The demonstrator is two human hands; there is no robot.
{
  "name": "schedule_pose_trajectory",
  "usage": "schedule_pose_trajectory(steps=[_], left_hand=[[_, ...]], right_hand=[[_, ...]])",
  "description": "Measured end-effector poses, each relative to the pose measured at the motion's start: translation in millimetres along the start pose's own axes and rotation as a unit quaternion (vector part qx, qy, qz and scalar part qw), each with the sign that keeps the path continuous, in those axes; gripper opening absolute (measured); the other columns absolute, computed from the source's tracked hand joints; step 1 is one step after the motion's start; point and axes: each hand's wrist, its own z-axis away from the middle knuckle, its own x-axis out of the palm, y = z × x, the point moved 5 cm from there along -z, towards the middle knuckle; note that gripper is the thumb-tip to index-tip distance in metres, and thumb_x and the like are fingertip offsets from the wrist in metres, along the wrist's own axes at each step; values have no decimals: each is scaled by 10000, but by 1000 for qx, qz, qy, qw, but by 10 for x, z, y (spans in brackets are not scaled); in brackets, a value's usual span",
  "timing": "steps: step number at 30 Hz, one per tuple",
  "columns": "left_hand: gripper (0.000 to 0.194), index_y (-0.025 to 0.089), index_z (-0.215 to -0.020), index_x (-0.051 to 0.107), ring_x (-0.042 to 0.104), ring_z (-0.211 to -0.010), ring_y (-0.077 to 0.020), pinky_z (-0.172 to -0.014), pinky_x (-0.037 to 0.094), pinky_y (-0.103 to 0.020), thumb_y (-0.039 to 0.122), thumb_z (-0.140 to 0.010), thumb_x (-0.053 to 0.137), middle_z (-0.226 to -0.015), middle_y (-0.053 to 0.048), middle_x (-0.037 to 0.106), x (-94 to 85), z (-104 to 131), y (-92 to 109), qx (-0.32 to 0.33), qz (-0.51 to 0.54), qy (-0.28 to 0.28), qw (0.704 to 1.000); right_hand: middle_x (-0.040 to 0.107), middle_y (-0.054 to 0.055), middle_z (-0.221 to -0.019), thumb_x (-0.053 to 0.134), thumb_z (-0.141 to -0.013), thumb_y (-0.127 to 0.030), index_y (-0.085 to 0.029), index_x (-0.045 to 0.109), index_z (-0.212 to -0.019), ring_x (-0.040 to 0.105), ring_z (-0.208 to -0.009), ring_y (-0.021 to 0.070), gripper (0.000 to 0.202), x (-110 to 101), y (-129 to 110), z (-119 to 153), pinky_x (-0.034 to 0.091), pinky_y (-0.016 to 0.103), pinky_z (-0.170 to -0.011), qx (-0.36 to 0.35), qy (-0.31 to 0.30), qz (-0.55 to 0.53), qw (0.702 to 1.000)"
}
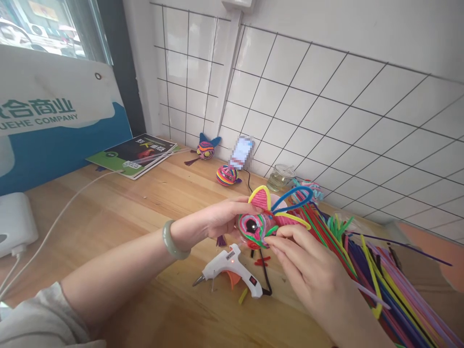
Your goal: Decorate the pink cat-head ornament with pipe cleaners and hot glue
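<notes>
The small multicoloured pipe-cleaner figure (258, 223), a wound ball with a black bead eye and pointed pink ears edged in yellow, is being held in the air just above the light wooden tabletop (119, 212), near the middle of the view. Its ears are pointing up and slightly away toward the wall, while the eye is facing the camera; a blue pipe-cleaner loop (293, 197) is sticking out from it up and to the right, giving the figure a long axis running roughly from lower left to upper right. The left hand (226, 216) is gripping the figure from the left side, fingers curled closed around its back (a pale green bangle (172, 240) is sitting on that wrist). The right hand (308, 263) is coming in from the lower right, its fingertips pinched together on the figure's lower right edge. Directly below, a white hot glue gun (232, 269) is lying on the table with its nozzle pointing left. A loose heap of long coloured pipe cleaners (391, 280) is spreading across the table at the right.
</notes>
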Motion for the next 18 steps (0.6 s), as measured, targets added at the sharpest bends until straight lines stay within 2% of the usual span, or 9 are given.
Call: schedule_pose_trajectory(steps=[4, 9, 18], left_hand=[[229, 159, -929, 650, 627, -543, -160, -457, 520, -258, 312, -758, 655, -727, -37, 654, 27, 29, -9, -40, -10, 13, 999], [172, 149, -878, 656, 617, -500, -144, -416, 508, -234, 263, -748, 661, -686, -25, 660, 60, 39, 9, -48, 5, 5, 999], [233, 144, -928, 653, 642, -575, -169, -469, 528, -264, 313, -767, 669, -761, -46, 665, 46, 36, 6, -42, 17, -8, 999]], right_hand=[[578, 50, -846, 456, -925, -83, -184, 634, -925, 634, -732, 141, 204, -27, -37, -21, 549, 256, -664, -1, -12, 14, 1000], [564, 26, -768, 430, -963, -145, -200, 628, -864, 603, -628, 118, 227, -25, -72, -52, 525, 224, -572, 8, -11, 1, 1000], [609, 53, -804, 596, -890, -135, -154, 583, -902, 626, -774, 173, 26, -28, -92, -25, 519, 299, -680, 14, 47, 33, 998]])
